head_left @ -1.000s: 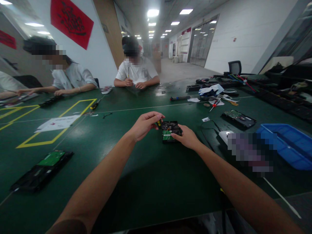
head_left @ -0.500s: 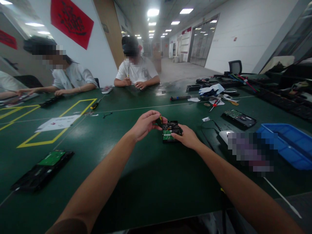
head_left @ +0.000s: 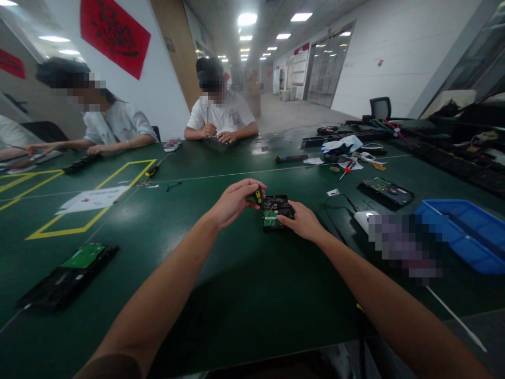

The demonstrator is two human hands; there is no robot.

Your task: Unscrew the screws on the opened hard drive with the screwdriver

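In the head view, my left hand (head_left: 239, 201) is closed around the black and yellow handle of a screwdriver (head_left: 258, 196). Its tip is too small to make out beside the drive. Under it lies a black hard drive (head_left: 278, 200) with a green circuit board (head_left: 270, 218) on its near half. My right hand (head_left: 300, 221) grips the drive's right side, its thumb resting over the board's edge.
Other hard drives lie at the left (head_left: 67, 276) and right (head_left: 386, 192) on the green table (head_left: 236, 295). A blue tray (head_left: 469, 237) stands at the right. A red screwdriver (head_left: 347, 167) and cables lie further back. Two people (head_left: 223, 113) (head_left: 114, 123) sit across.
My left hand has turned the screwdriver handle a little, so more of its yellow shows. My right hand and the hard drive stay in place.
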